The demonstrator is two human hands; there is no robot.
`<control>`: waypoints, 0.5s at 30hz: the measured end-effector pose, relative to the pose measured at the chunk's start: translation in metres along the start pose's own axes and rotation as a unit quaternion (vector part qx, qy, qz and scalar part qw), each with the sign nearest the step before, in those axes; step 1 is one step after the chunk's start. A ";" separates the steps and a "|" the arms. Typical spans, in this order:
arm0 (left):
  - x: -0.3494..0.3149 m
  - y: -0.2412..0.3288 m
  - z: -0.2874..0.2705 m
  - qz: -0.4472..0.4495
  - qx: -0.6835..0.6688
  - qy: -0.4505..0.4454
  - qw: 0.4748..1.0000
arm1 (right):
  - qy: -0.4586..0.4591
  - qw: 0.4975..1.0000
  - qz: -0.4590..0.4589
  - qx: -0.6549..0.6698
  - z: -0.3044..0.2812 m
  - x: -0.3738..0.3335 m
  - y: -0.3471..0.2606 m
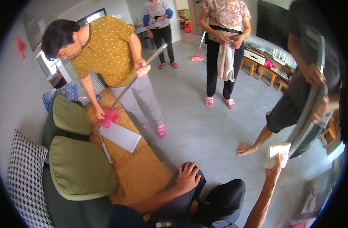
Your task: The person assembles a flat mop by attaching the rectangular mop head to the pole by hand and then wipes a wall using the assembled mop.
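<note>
My left hand (188,177) lies on my dark-trousered knee, palm down with its fingers spread, and holds nothing. Stretched out to the right, my right hand (273,171) grips a folded white cloth (278,152). Right by the cloth is the lower part of a long grey bar-like piece (307,129), held upright at a slant by a person in dark clothes. Whether the cloth touches it I cannot tell.
I sit on a sofa with a woven mat (143,173) and green cushions (81,167). At left, a person in yellow (105,49) holds a metal pole over a white panel (120,137) and a pink cloth (109,117). Two more people stand farther off, near a mop (197,58).
</note>
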State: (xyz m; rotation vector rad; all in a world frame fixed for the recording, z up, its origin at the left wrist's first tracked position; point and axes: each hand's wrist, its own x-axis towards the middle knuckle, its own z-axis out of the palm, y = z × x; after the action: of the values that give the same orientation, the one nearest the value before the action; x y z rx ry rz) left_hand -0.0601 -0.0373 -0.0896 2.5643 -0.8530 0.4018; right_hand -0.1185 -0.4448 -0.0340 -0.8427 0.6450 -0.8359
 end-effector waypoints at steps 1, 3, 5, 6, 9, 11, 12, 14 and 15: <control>0.001 0.001 0.001 -0.009 0.001 0.004 1.000 | -0.007 1.000 0.023 -0.019 -0.008 0.004 -0.007; 0.006 0.009 0.003 0.002 -0.012 -0.003 1.000 | -0.052 0.975 -0.088 -0.195 -0.051 0.024 -0.009; 0.004 0.008 0.002 -0.011 -0.010 -0.002 1.000 | -0.001 0.999 0.004 -0.052 -0.025 0.009 -0.020; 0.004 0.009 0.001 -0.004 -0.004 0.004 1.000 | 0.003 0.997 -0.002 -0.071 -0.026 0.009 -0.024; 0.006 0.011 0.001 0.003 -0.004 0.014 1.000 | 0.006 0.994 -0.033 -0.101 -0.039 0.010 -0.031; 0.005 0.011 0.004 0.003 -0.009 0.014 1.000 | 0.006 0.992 -0.057 -0.111 -0.044 0.011 -0.037; 0.005 0.010 0.005 0.002 -0.009 0.014 1.000 | 0.007 0.989 -0.072 -0.127 -0.046 0.011 -0.041; 0.006 0.012 0.005 -0.002 -0.010 0.013 1.000 | 0.011 0.982 -0.097 -0.161 -0.047 0.009 -0.052; 0.007 0.013 0.005 -0.003 -0.009 0.012 1.000 | 0.010 0.982 -0.096 -0.163 -0.050 0.011 -0.055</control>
State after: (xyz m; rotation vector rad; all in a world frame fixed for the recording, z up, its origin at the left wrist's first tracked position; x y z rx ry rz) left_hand -0.0622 -0.0530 -0.0877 2.5396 -0.8378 0.4192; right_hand -0.1717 -0.4951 -0.0157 -1.2091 0.7384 -0.9265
